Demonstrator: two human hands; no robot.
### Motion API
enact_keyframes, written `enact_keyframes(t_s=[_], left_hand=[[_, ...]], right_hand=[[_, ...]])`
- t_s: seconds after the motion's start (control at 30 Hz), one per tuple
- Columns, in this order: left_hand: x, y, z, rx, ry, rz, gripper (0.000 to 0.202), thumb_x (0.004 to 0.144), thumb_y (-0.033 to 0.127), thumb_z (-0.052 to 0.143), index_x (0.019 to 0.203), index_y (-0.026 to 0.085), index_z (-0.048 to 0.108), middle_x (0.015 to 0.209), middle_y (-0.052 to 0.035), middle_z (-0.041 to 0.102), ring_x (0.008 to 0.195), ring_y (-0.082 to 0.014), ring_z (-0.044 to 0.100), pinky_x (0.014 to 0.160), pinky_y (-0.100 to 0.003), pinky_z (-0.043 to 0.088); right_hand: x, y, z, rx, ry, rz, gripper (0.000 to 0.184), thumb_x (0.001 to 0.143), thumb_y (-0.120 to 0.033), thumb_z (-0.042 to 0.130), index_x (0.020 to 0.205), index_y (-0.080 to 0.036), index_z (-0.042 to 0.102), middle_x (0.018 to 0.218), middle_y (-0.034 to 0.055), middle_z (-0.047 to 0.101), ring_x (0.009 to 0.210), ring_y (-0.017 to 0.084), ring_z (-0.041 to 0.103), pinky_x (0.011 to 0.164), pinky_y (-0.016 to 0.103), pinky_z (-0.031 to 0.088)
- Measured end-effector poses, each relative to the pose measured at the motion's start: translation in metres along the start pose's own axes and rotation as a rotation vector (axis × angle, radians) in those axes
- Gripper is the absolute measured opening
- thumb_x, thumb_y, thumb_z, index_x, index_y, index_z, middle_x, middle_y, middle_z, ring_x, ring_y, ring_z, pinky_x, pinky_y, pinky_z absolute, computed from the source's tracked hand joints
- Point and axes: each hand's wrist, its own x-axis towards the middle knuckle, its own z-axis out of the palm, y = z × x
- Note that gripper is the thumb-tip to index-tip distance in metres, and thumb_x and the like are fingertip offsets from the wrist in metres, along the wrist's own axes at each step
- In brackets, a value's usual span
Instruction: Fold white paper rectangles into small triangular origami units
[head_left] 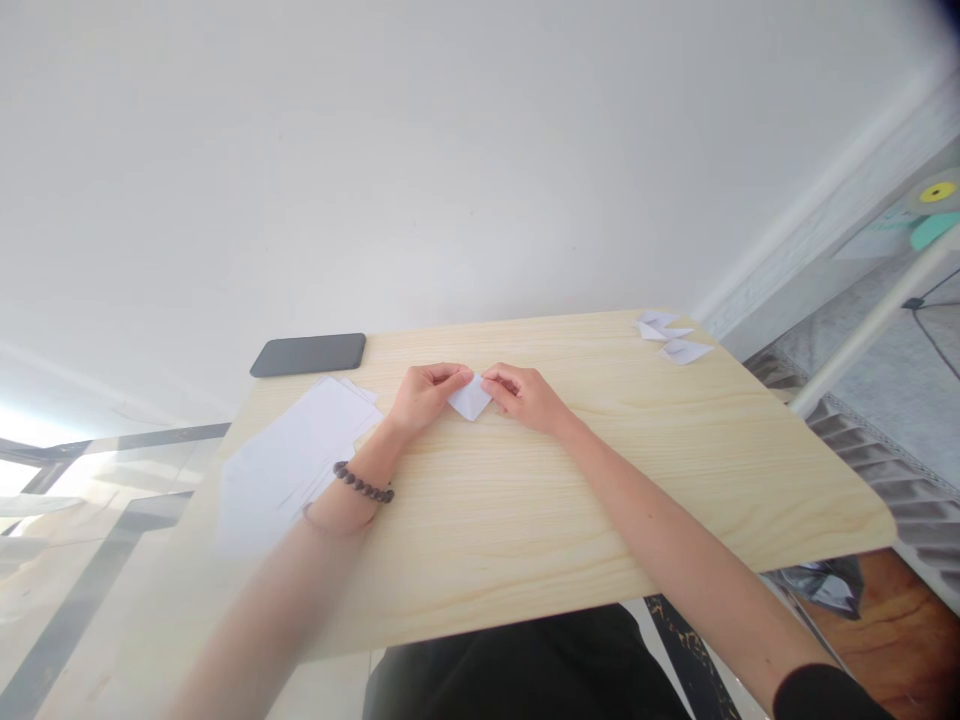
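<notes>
A small folded piece of white paper [469, 398] lies on the light wooden table [600, 480] near its far middle. My left hand [427, 395] pinches its left edge with curled fingers. My right hand [525, 395] pinches its right edge the same way. Both hands rest on the tabletop, fingertips almost meeting over the paper. A dark bead bracelet [363, 484] circles my left wrist.
A stack of white sheets [292, 460] lies at the left of the table. A dark phone [309, 355] sits at the far left corner. Several small folded paper pieces [671, 337] lie at the far right corner. A white wall stands behind the table.
</notes>
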Motion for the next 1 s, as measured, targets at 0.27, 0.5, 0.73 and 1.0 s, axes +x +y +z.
enact_keyframes(t_s=[0.27, 0.5, 0.73, 1.0], left_hand=[[0.001, 0.005, 0.0, 0.013, -0.061, -0.028, 0.034, 0.071, 0.045, 0.061, 0.083, 0.014, 0.064, 0.079, -0.0038, 0.064, 0.069, -0.0131, 0.055, 0.064, -0.024, 0.041], [-0.004, 0.012, 0.001, 0.106, -0.128, -0.027, 0.034, 0.073, 0.047, 0.057, 0.08, 0.013, 0.063, 0.073, -0.003, 0.062, 0.063, -0.0119, 0.053, 0.057, -0.023, 0.04], [-0.002, 0.009, 0.003, 0.08, -0.079, -0.013, 0.035, 0.073, 0.046, 0.058, 0.083, 0.013, 0.063, 0.078, -0.0042, 0.064, 0.068, -0.0128, 0.055, 0.062, -0.024, 0.042], [0.002, 0.0, -0.004, 0.08, -0.027, -0.042, 0.039, 0.071, 0.048, 0.061, 0.087, 0.013, 0.066, 0.081, -0.0057, 0.067, 0.061, -0.0116, 0.055, 0.066, -0.027, 0.045]], right_hand=[[0.0, 0.0, 0.0, -0.005, 0.013, -0.004, 0.023, 0.082, -0.038, 0.043, 0.076, -0.018, 0.055, 0.063, -0.0022, 0.049, 0.055, 0.008, 0.043, 0.054, 0.021, 0.035], [-0.001, -0.002, 0.002, -0.075, -0.018, -0.028, 0.022, 0.082, -0.032, 0.043, 0.071, -0.018, 0.055, 0.064, -0.002, 0.05, 0.056, 0.009, 0.039, 0.054, 0.022, 0.032], [0.0, -0.001, 0.001, -0.074, 0.038, -0.003, 0.022, 0.082, -0.033, 0.043, 0.071, -0.018, 0.054, 0.061, -0.0027, 0.048, 0.053, 0.008, 0.039, 0.052, 0.021, 0.031], [0.001, 0.005, -0.004, -0.074, 0.149, 0.051, 0.027, 0.083, -0.04, 0.042, 0.074, -0.018, 0.055, 0.061, -0.0017, 0.052, 0.053, 0.009, 0.043, 0.052, 0.022, 0.033]])
